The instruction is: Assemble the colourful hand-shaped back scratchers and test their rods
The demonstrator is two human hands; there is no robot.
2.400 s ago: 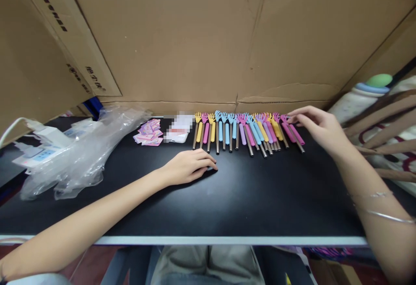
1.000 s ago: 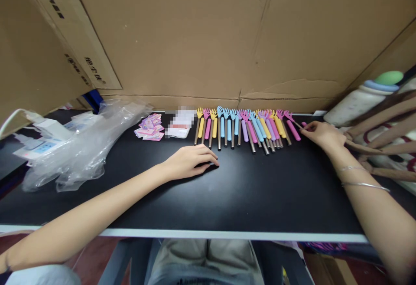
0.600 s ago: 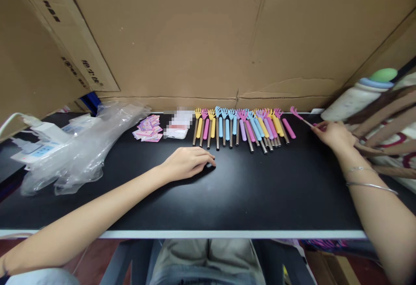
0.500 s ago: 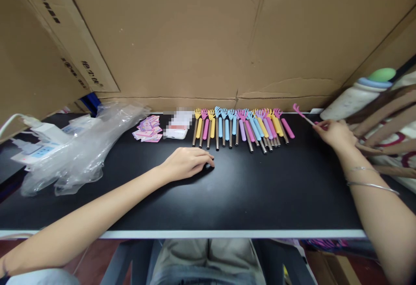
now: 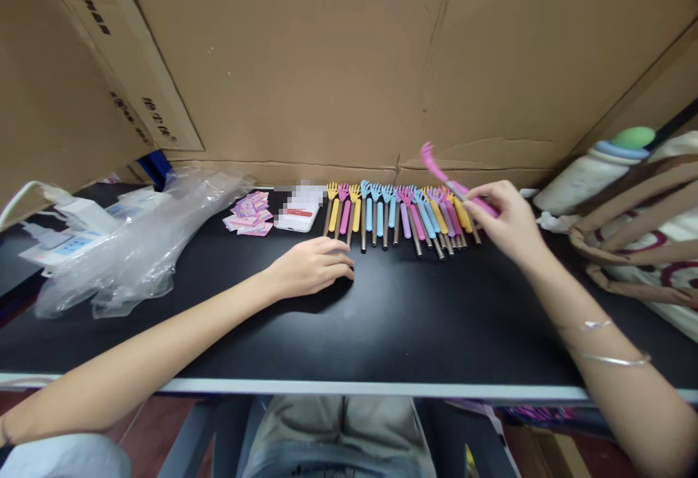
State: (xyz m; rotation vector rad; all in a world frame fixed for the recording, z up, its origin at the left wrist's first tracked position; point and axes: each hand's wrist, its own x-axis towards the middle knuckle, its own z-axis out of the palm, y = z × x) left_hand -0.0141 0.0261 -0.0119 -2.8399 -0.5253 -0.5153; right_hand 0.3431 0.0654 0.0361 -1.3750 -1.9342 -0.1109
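Note:
A pink back scratcher (image 5: 433, 165) is in my right hand (image 5: 507, 220), pinched by its lower part, its claw raised and pointing left above the right end of a row of back scratchers (image 5: 380, 217). Those in the row have claw heads and handles in yellow, pink, blue and purple, with metal rods; the ones on the right overlap. My left hand (image 5: 310, 267) rests on the black table, just in front of the row's left end. Its fingers are loosely bent and apart, holding nothing.
Left of the row lie a white phone-like device (image 5: 297, 214), partly blurred out, and a pile of small pink-purple cards (image 5: 249, 214). Clear plastic bags (image 5: 136, 245) cover part of a power strip (image 5: 68, 245). A white bottle (image 5: 592, 169) and a bag (image 5: 643, 245) are at right. Cardboard (image 5: 305, 63) stands behind.
My right hand has moved left from beside the bag to the row's right end, carrying the pink back scratcher. My left hand has shifted slightly left, its fingers a little more spread.

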